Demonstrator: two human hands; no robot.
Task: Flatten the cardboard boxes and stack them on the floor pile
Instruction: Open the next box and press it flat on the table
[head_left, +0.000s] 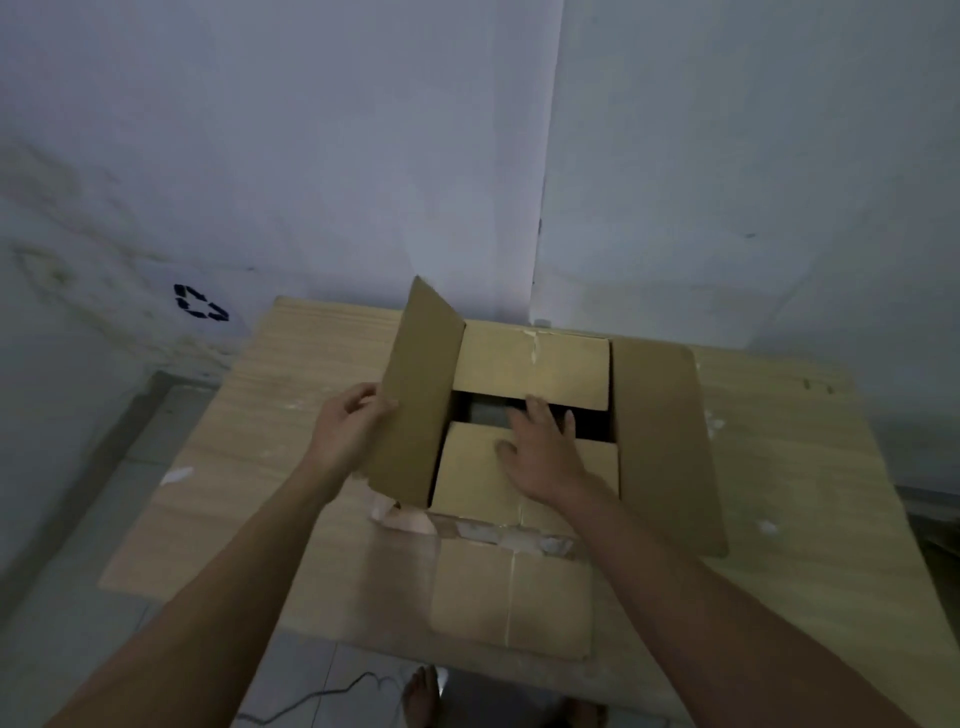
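A brown cardboard box (535, 358) stands open-topped in the middle of the view, on a pile of flattened cardboard sheets (311, 415) spread over the floor. My left hand (345, 431) grips the edge of the box's left flap (421, 395), which stands raised. My right hand (545, 452) lies flat with fingers spread on the near inner flap (467, 467), fingertips reaching the dark gap between the two inner flaps. The right flap (665, 441) is folded outward. A flap with torn tape (511, 592) hangs down at the front.
White walls meet in a corner (545, 208) just behind the box. A black recycling mark (200, 302) is on the left wall. Grey tiled floor (78, 623) shows at the left. A thin cable (311, 699) and my bare foot (423, 696) are at the bottom.
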